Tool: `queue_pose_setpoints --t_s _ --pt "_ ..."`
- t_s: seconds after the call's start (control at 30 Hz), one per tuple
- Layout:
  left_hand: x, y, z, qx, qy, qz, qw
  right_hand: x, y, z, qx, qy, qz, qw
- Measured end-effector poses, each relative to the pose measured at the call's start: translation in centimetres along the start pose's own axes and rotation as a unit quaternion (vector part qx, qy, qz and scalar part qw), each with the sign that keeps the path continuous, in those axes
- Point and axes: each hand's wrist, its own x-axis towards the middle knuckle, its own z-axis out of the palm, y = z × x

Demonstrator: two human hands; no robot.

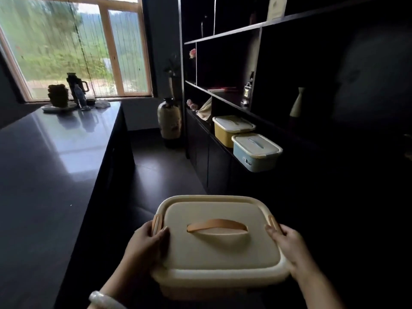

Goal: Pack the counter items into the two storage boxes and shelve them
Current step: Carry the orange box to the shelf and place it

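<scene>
A cream storage box (219,244) of smooth, matt plastic is seen, with an orange plastic handle (217,224). The dark counter (44,152) is polished to a gloss. The shelving (234,32) appears matt black, though dimly lit.

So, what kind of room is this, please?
Probably a home kitchen or dining room: a long dark counter under a window, dark open shelving with storage boxes, and a floor vase.
</scene>
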Motion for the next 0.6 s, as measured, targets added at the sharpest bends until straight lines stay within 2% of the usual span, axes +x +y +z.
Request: queue_pose_setpoints --t_s 0.27,0.4,0.6 --pt "18.9 3.8 4.5 0.086 -0.123 0.068 0.986 8.4 -1.1 3.8 0.032 0.157 0.03 0.987" --pt "24.6 6.2 10.3 0.105 -0.206 0.092 0.969 10.9 -0.8 2.3 0.076 0.245 0.047 0.965" --pt "30.6 8.5 19.8 0.096 -0.286 0.081 0.95 17.1 -0.9 -1.9 0.104 0.308 0.047 0.944"
